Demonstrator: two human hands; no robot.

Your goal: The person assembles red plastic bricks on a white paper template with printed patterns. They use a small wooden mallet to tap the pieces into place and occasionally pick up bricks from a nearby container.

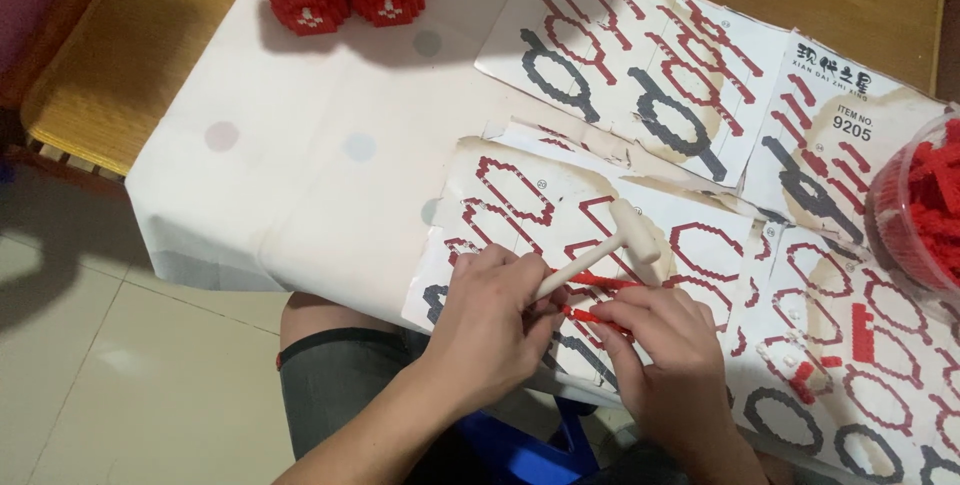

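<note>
Red brick strips pinched in right hand; left hand grip closed on cream mallet; instruction sheets beneath.

A small cream-coloured mallet lies slanted above the instruction sheet, its blocky head raised toward the sheet's far right part and its thin handle running down toward the near edge. The left hand wraps the lower end of the handle. Just below the handle, over the sheet's near edge, are thin red strips of small building blocks, long and narrow, lying almost level. The right hand pinches the lower strip at its right end, and the strips touch the mallet handle where they cross it.
</note>
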